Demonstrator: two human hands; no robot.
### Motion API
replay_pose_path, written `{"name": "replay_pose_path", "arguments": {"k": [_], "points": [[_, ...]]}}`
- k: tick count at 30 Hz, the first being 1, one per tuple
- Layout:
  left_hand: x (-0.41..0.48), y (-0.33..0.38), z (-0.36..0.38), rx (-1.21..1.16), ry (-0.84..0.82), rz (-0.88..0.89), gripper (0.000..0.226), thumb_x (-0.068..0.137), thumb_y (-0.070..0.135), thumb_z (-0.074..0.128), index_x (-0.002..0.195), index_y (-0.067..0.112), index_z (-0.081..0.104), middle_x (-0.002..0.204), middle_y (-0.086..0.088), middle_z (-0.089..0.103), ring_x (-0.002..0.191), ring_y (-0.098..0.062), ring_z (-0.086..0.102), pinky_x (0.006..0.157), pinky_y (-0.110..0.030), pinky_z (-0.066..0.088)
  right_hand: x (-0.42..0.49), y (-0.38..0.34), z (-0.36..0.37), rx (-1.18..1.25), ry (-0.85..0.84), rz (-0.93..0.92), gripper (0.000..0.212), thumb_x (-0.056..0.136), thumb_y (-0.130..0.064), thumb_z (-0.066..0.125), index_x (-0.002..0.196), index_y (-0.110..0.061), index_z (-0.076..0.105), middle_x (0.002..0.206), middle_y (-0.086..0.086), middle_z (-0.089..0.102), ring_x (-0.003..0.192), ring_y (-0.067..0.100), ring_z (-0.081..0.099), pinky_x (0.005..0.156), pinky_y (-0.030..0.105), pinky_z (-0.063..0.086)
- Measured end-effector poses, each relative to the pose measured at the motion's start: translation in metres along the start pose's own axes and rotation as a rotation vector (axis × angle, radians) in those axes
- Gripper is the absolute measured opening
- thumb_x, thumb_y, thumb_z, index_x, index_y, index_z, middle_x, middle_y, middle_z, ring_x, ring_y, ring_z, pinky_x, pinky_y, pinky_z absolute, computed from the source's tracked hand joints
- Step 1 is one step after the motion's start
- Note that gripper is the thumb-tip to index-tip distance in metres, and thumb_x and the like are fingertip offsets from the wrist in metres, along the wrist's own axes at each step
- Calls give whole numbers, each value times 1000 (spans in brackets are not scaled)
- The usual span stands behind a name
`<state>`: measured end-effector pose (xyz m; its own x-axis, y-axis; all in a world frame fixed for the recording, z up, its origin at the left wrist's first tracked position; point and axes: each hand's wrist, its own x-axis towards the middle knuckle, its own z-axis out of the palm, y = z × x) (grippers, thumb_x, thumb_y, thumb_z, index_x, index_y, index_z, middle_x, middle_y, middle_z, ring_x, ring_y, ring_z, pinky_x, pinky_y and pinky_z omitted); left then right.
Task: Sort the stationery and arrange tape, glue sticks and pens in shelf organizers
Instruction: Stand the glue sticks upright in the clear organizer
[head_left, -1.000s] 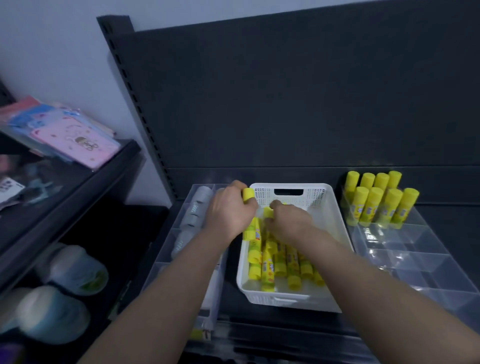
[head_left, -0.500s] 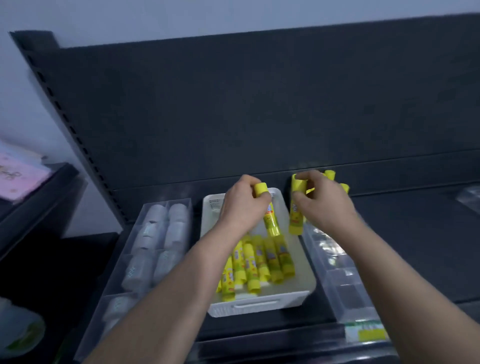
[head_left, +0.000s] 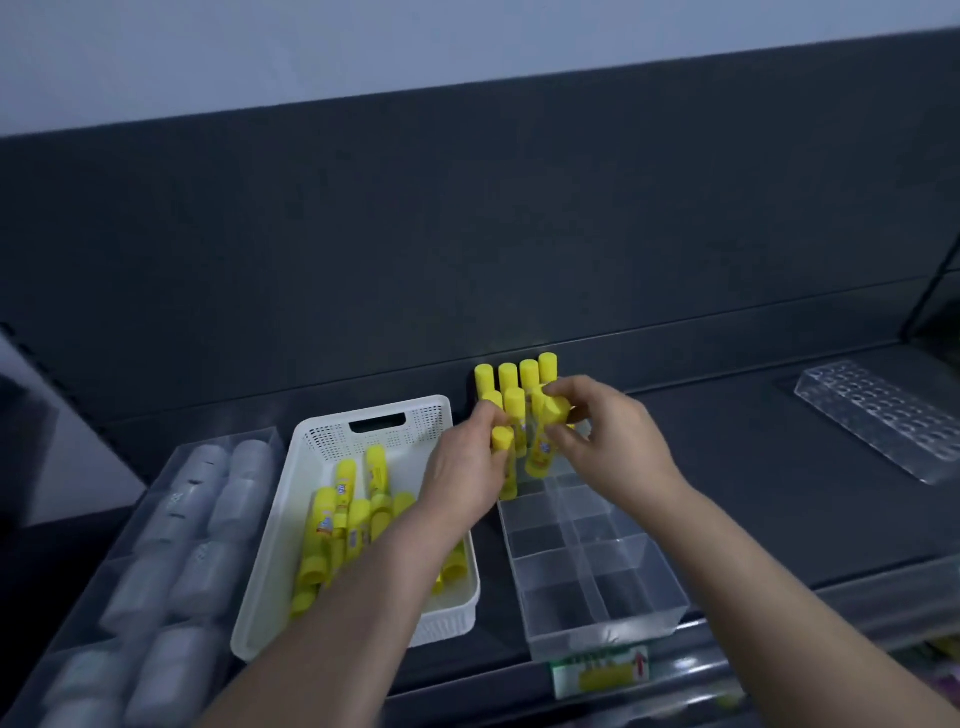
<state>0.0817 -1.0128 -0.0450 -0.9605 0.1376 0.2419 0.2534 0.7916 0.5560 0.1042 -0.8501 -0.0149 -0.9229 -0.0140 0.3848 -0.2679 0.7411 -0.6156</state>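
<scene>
Left hand (head_left: 465, 470): fingers curled round one glue stick (head_left: 503, 447), upright, over back end of clear organizer (head_left: 670, 587). Right hand (head_left: 615, 441) pinches second glue stick (head_left: 541, 454), tilted, just beside the first. Both just in front of standing sticks (head_left: 514, 374) at back edge of shelf (head_left: 727, 467). White basket (head_left: 265, 582) left of organizer, loose sticks (head_left: 332, 519) lying inside.

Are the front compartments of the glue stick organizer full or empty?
Empty. The organizer shows bare plastic in front; glue sticks stand only at its back.
</scene>
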Motion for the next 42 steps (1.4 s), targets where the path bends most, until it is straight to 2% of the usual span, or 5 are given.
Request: {"name": "replay_pose_path", "arguments": {"k": [5, 13, 22, 27, 42], "points": [[-2, 0, -5, -31, 94, 0, 34, 86, 11, 63, 118, 23, 59, 108, 1, 67, 101, -15, 62, 82, -23, 45, 9, 0, 13, -88, -86, -64, 39, 83, -20, 62, 121, -29, 57, 105, -6, 62, 94, 17, 59, 75, 33, 48], [-18, -18, -34, 29, 219, -97, 29, 90, 8, 54, 115, 21, 63, 118, 3, 64, 109, -15, 59, 91, -29, 44, 9, 5, 39, -259, -275, -63, 39, 86, -17, 52, 124, -26, 50, 113, 1, 60, 96, 28, 58, 67, 33, 43], [-31, -46, -73, 50, 281, -238, 30, 89, 3, 48, 106, 20, 66, 105, 2, 69, 93, -21, 63, 82, -34, 50, 5, -35, 39, -265, 16, -295, 33, 80, -17, 63, 112, -24, 63, 107, -2, 63, 100, 23, 57, 65, 31, 42], [-42, -82, -112, 124, 374, -327, 27, 86, 4, 49, 103, 14, 67, 99, -2, 72, 96, -24, 65, 85, -36, 49, -6, -64, 68, -267, -114, -383, 26, 85, -19, 55, 107, -30, 64, 104, -9, 61, 102, 16, 56, 59, 26, 32], [-40, -104, -89, 577, -101, -378, 20, 87, 5, 54, 106, 10, 58, 111, -9, 64, 104, -27, 60, 77, -32, 46, -26, -64, 120, -448, -296, -391, 31, 86, -16, 53, 112, -29, 64, 104, -4, 65, 98, 20, 58, 79, 33, 40]]}}
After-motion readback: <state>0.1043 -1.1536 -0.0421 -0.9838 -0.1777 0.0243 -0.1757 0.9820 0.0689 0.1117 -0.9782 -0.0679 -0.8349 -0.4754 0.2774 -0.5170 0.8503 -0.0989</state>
